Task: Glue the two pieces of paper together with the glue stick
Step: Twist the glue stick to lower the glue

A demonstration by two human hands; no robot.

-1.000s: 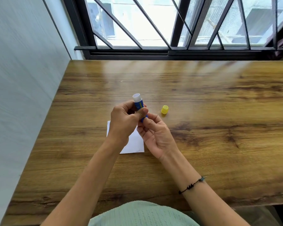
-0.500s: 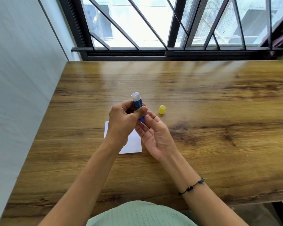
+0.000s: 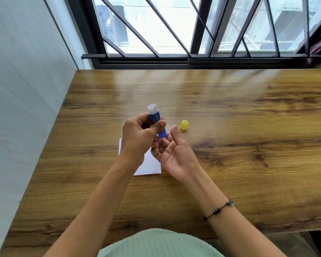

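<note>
Gripping uncapped glue stick in left hand, fingers and thumb curling round blue barrel, white open end pointing up and away. Holding right hand palm-up just beside and below stick's base, fingers loosely spread, grasping nothing; touching base or not, cannot tell. Lying flat on wooden table under both hands: white paper, mostly hidden. Standing apart to right: yellow cap.

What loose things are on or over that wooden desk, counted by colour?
Blue: 1, the glue stick, held in the left hand
Yellow: 1, the cap, standing on the desk
White: 1 patch of paper; separate sheets cannot be told apart
Total: 3
</note>
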